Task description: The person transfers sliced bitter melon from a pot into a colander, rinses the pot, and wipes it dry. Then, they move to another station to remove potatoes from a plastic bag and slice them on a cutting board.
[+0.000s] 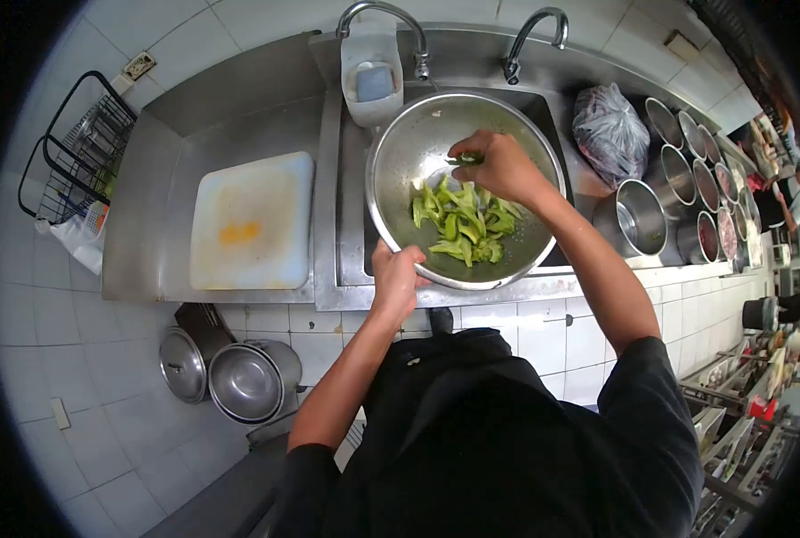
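Left hand [397, 278] clamps the near rim of the steel bowl [400, 152] over the sink. Right hand [498, 164] pinches a green vegetable piece [467, 159] above the cut greens [462, 224].

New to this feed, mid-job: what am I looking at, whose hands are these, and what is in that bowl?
No machine: one fisheye camera worn on a person's head looks down at their own bare hands. The left hand grips the near rim of a round shiny steel bowl resting over the steel sink. The bowl holds cut green vegetable pieces; the right hand pinches one small green piece above them. Left of the sink lies a white, yellow-stained cutting board; to the right stand steel containers and a tied plastic bag.
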